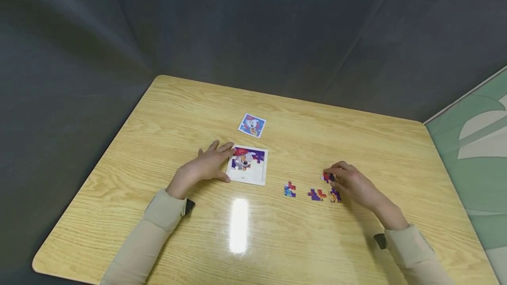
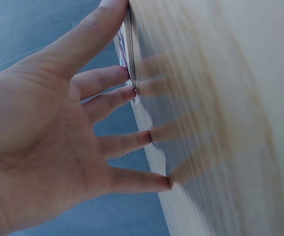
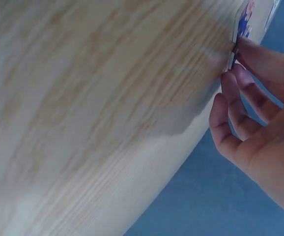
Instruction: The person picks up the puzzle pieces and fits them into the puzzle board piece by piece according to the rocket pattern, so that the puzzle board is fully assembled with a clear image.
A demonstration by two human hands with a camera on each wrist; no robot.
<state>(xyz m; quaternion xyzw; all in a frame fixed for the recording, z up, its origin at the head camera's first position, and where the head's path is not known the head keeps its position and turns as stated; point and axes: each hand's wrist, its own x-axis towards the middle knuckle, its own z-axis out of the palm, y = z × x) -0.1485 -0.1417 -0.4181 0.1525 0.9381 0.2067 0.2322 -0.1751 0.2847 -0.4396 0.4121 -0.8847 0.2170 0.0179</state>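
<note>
Wood tabletop: bright glare streak on the near side of the white puzzle tray.
Orange-and-purple piece: loose, well right of the tray, not placed.
Purple-and-red piece: loose, between that one and the tray, not placed.
Blue-and-red piece: loose, nearest to the tray on its right, not placed.
Right hand: well right of the tray; thumb and forefinger appear to pinch a small red-and-purple piece, though the edge-on wrist view makes the grip hard to confirm.
Left hand: fingers spread wide, fingertips and thumb at the tray's left edge, probably steadying it.
Tray fill: far strip and left-centre assembled, showing a grey-white figure with red above; near strip and lower right bare. Judged roughly half done, four pieces left, counting the one at the right hand.
Picture card: beyond the tray, apart from it; similar figure, likely the reference.
Dark curtain: farthest, behind the tray and card.
</note>
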